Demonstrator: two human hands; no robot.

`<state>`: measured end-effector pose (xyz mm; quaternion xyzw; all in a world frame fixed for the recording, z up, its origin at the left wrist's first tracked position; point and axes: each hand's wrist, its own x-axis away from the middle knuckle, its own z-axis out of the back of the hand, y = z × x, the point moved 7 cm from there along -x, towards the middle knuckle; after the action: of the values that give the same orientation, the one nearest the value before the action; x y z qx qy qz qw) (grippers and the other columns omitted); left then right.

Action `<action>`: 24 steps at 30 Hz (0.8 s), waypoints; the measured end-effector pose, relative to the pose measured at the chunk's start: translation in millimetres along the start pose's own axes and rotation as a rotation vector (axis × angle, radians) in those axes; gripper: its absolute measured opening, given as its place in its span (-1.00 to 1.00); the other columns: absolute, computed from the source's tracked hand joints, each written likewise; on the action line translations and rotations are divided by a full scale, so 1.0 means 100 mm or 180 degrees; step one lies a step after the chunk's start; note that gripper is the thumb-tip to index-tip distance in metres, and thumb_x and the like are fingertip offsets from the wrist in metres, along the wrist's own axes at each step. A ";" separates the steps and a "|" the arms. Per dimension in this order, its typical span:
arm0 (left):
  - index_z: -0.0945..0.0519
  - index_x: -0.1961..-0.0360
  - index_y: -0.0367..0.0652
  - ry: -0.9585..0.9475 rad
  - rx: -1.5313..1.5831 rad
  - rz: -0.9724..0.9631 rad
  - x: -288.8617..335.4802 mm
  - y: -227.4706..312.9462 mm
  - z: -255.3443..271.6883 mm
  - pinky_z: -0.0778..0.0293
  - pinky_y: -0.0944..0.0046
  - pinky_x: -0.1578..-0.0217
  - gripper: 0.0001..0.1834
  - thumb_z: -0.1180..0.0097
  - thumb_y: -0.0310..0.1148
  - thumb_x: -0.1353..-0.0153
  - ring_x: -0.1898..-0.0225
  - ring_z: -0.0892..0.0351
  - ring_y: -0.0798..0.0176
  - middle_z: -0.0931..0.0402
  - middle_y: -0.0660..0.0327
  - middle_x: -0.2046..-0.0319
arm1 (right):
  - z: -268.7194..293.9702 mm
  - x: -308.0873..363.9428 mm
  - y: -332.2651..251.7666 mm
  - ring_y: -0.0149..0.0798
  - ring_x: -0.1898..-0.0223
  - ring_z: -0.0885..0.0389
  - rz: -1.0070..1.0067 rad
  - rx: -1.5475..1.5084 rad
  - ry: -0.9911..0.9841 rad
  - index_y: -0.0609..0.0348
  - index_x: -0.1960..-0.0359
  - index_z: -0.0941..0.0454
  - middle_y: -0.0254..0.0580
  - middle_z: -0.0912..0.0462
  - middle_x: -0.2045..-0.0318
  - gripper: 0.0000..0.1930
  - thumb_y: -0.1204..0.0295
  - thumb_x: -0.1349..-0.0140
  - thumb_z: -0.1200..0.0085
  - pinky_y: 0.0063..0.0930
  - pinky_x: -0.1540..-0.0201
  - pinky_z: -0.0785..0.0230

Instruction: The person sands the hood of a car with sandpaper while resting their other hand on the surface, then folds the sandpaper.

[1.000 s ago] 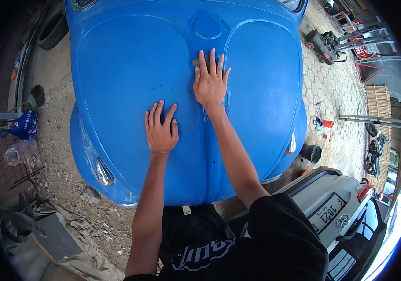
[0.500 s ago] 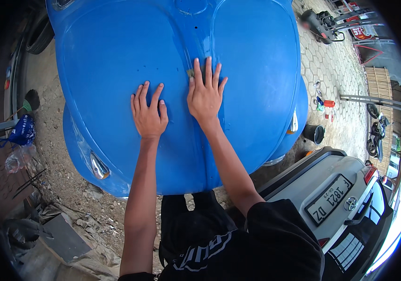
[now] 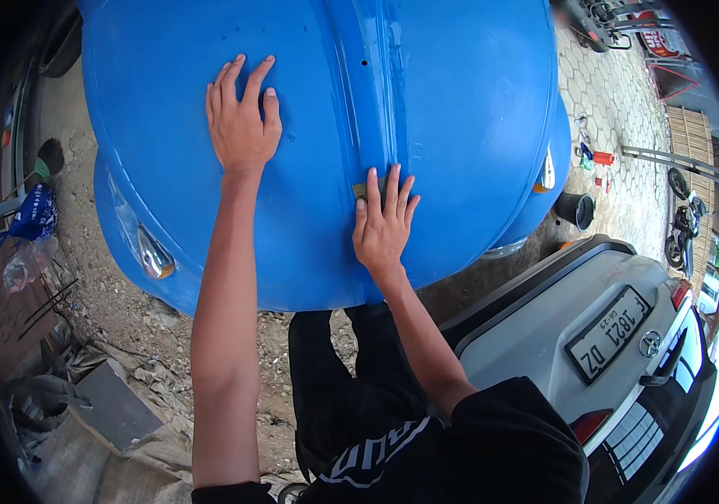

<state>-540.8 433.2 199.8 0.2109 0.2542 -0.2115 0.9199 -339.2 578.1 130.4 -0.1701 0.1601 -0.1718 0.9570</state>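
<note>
Head; right hand (image 3: 383, 233) flat over pad (image 3: 359, 191)

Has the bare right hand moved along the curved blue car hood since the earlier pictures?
Yes. The bare right hand has moved down the curved blue car hood, farther below the small round black hole in its central ridge.

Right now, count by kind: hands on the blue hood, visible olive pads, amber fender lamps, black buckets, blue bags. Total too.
Hands on the blue hood: 2 (left hand, right hand)
Olive pad, partly under the right fingers: 1
Amber fender lamps: 2
Black bucket: 1
Blue bag: 1
Total: 7
</note>
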 end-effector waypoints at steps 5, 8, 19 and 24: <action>-0.56 -0.27 0.20 -0.0059 0.0181 0.0052 0.19 -0.17 0.10 -0.16 -0.19 -0.40 -0.55 0.02 -0.31 -0.37 -0.39 -0.27 -0.06 -0.32 0.11 -0.34 | -0.06 -0.17 -0.18 0.27 -0.55 0.05 0.0056 -0.0036 0.0108 -0.09 -0.48 -0.31 0.06 -0.15 -0.51 -0.48 0.19 -0.53 0.27 0.30 -0.51 0.35; -0.52 -0.31 0.18 -0.0108 0.0154 0.0208 0.70 -0.07 0.20 -0.08 -0.25 -0.42 -0.53 0.05 -0.30 -0.39 -0.43 -0.20 -0.08 -0.27 0.09 -0.39 | 0.02 -0.96 -0.37 0.24 -0.52 -0.05 0.0256 -0.0032 0.0417 -0.11 -0.46 -0.32 0.02 -0.20 -0.50 -0.48 0.21 -0.49 0.21 0.33 -0.48 0.21; -0.46 -0.39 0.18 -0.0394 -0.0113 0.0496 1.32 -0.07 0.25 0.07 -0.32 -0.45 -0.50 0.24 -0.14 -0.49 -0.50 -0.10 -0.16 -0.22 0.06 -0.47 | 0.03 -1.34 -0.53 0.28 -0.50 -0.09 0.0384 -0.0182 0.0682 -0.08 -0.45 -0.33 0.08 -0.22 -0.48 -0.49 0.21 -0.50 0.19 0.37 -0.44 0.11; -0.48 -0.38 0.22 -0.0355 -0.0096 0.0478 1.37 -0.06 0.24 0.07 -0.28 -0.46 -0.50 0.24 -0.11 -0.49 -0.49 -0.13 -0.13 -0.23 0.09 -0.47 | -0.08 0.37 0.06 0.23 -0.52 -0.07 0.0009 0.0034 0.0025 -0.14 -0.42 -0.41 0.03 -0.20 -0.50 -0.51 0.18 -0.51 0.17 0.28 -0.49 0.21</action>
<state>-427.6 378.0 140.9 0.2033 0.1892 -0.1495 0.9490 -307.2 566.9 111.3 -0.1640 0.1633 -0.1720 0.9575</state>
